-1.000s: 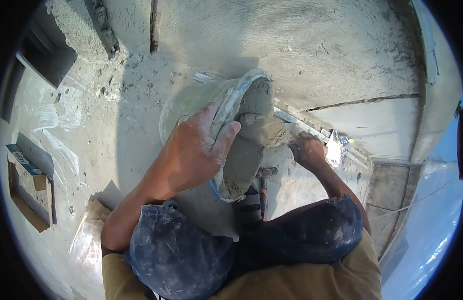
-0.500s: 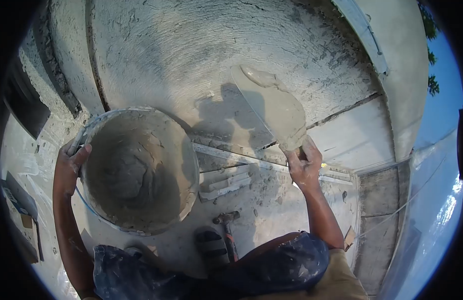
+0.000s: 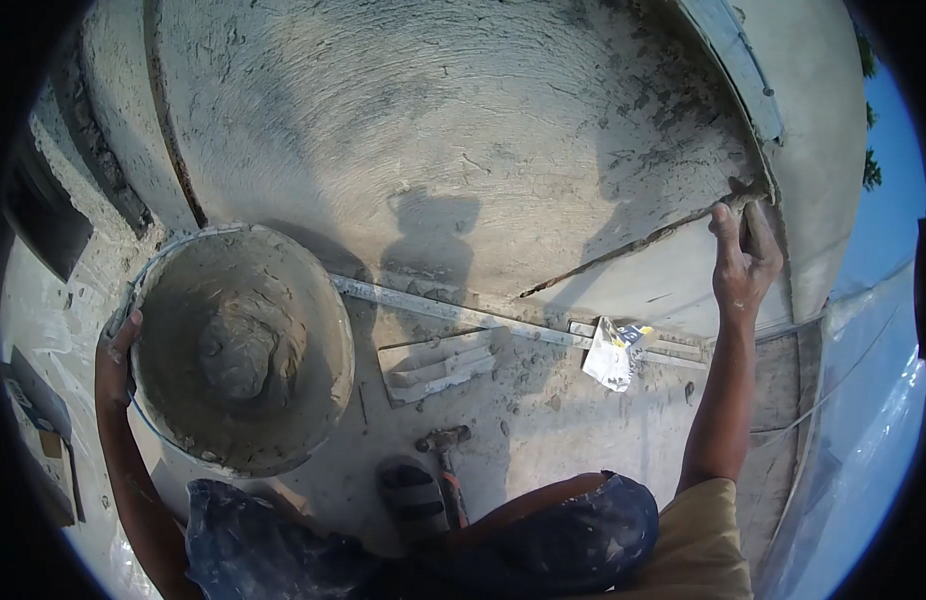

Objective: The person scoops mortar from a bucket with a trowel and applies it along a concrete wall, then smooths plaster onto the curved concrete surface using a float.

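My left hand [image 3: 115, 362] is closed on the left rim of a round bucket [image 3: 340, 375]. The bucket tilts toward me, and grey wet mortar [image 3: 248, 345] sits inside it. At the right end of the wall [image 3: 463, 120], my right hand [image 3: 746, 262] is closed around the handle of a trowel [image 3: 749, 190]. Little of the trowel shows; its blade looks nearly edge-on beside the wall's corner. Rough grey plaster with curved streaks covers the wall above a dark slanting gap [image 3: 623, 255].
A long straight bar [image 3: 463, 312] lies along the wall's foot. On the floor are a ridged pale float [image 3: 438, 365], a hammer [image 3: 448, 460] beside my foot [image 3: 413, 495], and a crumpled white packet [image 3: 611, 355]. Clear plastic sheeting [image 3: 863, 430] hangs at the right.
My right hand has moved up and right with the trowel to the wall's corner; the mortar-covered blade no longer shows broadside. The bucket has shifted slightly left, and the white packet is uncovered.
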Demonstrator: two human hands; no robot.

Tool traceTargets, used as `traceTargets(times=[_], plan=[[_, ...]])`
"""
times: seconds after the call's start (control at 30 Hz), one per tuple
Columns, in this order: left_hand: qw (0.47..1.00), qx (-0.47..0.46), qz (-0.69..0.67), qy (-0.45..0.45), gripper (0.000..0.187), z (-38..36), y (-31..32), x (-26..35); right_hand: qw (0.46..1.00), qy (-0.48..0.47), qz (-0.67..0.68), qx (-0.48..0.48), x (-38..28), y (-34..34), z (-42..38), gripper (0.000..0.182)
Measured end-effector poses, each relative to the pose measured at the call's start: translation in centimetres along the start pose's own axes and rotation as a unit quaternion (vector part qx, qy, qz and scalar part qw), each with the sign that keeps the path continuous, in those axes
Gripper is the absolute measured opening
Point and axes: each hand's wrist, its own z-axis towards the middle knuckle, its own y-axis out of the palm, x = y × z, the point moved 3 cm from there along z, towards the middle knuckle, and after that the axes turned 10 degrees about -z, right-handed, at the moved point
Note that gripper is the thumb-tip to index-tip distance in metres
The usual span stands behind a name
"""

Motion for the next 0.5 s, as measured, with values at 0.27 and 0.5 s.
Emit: traceTargets(times=[0.27,0.5], plan=[[1.000,-0.002,-0.009,0.001,0.065,0.1,0.0,0.0,0.999,-0.031,-0.002,-0.029,-1.3,2.7,-3.0,0.023],[1.000,-0.012,-0.027,0.009,0.063,0.1,-0.2,-0.3,0.999,-0.037,-0.016,0.002,-3.6,2.4,2.1,0.024]])
